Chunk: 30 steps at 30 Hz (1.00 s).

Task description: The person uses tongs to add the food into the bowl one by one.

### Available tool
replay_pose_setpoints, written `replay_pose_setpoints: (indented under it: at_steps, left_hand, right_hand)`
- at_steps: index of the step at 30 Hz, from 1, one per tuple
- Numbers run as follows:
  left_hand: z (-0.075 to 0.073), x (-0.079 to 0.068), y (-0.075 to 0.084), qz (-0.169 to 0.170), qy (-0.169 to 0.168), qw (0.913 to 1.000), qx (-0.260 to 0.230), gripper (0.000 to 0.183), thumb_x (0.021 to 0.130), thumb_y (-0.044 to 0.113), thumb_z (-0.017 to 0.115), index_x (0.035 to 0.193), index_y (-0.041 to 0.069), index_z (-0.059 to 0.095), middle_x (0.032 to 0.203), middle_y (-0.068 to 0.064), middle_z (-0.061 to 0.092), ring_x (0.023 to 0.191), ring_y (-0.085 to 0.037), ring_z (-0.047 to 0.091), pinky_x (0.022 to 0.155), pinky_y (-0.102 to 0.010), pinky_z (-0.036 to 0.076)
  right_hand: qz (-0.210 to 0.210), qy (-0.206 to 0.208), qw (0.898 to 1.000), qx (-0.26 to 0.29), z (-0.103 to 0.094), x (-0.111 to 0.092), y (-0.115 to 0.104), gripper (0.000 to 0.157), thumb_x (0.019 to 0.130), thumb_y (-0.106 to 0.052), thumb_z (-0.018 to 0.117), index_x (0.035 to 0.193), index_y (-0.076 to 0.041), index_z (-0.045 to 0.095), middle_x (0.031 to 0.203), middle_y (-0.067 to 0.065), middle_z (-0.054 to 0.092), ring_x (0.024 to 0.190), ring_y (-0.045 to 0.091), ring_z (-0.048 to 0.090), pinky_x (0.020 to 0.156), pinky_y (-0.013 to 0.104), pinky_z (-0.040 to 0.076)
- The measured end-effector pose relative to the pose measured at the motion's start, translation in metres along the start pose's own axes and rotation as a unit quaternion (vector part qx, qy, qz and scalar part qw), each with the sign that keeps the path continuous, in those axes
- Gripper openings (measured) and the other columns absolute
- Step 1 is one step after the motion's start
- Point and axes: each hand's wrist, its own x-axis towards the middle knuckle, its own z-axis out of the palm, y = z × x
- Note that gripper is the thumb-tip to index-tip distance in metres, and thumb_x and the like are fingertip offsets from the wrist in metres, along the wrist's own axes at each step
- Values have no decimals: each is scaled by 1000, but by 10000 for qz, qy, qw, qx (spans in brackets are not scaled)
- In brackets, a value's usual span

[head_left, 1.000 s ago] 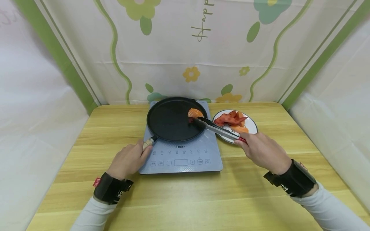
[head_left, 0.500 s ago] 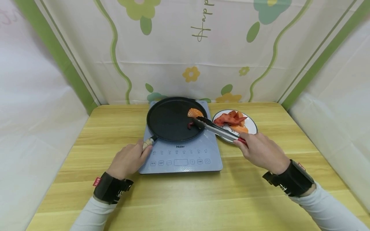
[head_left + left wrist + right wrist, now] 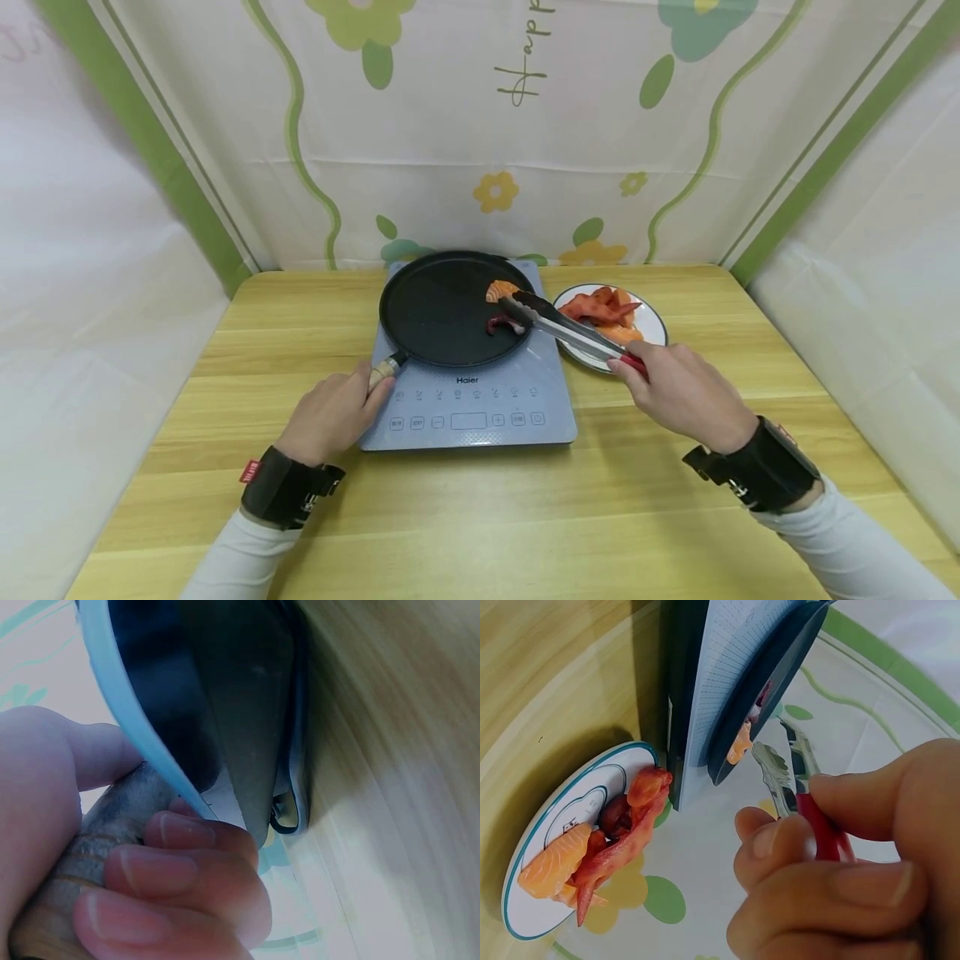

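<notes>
My left hand point(image 3: 326, 417) grips the light wooden handle point(image 3: 382, 372) of a round black frying pan point(image 3: 438, 312). Its fingers and thumb wrap round the handle in the left wrist view. The right hand point(image 3: 686, 396) holds metal tongs point(image 3: 573, 333) by their red grips, with the dark tips parted over the pan's right side. An orange salmon slice point(image 3: 497, 291) lies in the pan, partly behind the tips. Just below them is a curled dark red piece with a pale end point(image 3: 501, 322), like an octopus tentacle. Nothing shows between the tips in the right wrist view.
The pan sits on a grey-blue Haier induction cooker point(image 3: 465, 437). To its right, a white plate point(image 3: 663, 329) carries red meat-like strips point(image 3: 596, 308) and more salmon point(image 3: 559, 862). Beneath is a wooden table point(image 3: 450, 533); a flowered cloth point(image 3: 420, 167) hangs behind it.
The tongs' tips have parted and risen off the dark red piece, which now lies uncovered in the pan. My left hand and the pan stay put.
</notes>
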Motion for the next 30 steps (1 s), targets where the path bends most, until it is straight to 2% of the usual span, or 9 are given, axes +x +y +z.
replay_pose_setpoints:
  at_steps: [10,20,26,30]
  left_hand:
    - [0,1,0,-38,-45,10000,-3,47,100,47,40,115,3,47,68,-4,45,61,-18,47,52,-32,36]
    - [0,0,1,-29,-41,10000,-9,45,100,46,40,114,4,47,68,-4,45,61,-18,46,52,-32,35]
    - [1,1,1,-43,-55,10000,33,47,100,46,40,116,2,47,68,-4,45,61,-18,47,52,-32,35]
    - [1,1,0,-43,-49,10000,26,44,100,46,40,111,4,47,68,-4,45,60,-18,46,51,-32,35]
  right_hand:
    - [129,121,9998,84,-5,-6,4,34,100,-47,43,88,-15,50,60,-3,37,47,11,36,45,30,30]
    - [218,325,9992,55,-7,-14,13,38,99,-49,42,84,-16,50,60,-4,39,46,11,37,44,30,30]
    - [351,348,9987,140,-10,-20,21,41,98,-53,40,90,-15,52,61,-3,38,46,11,35,43,29,28]
    - [416,432,9981,112,-11,-23,27,39,98,-52,42,88,-16,52,60,-4,37,45,11,34,41,28,27]
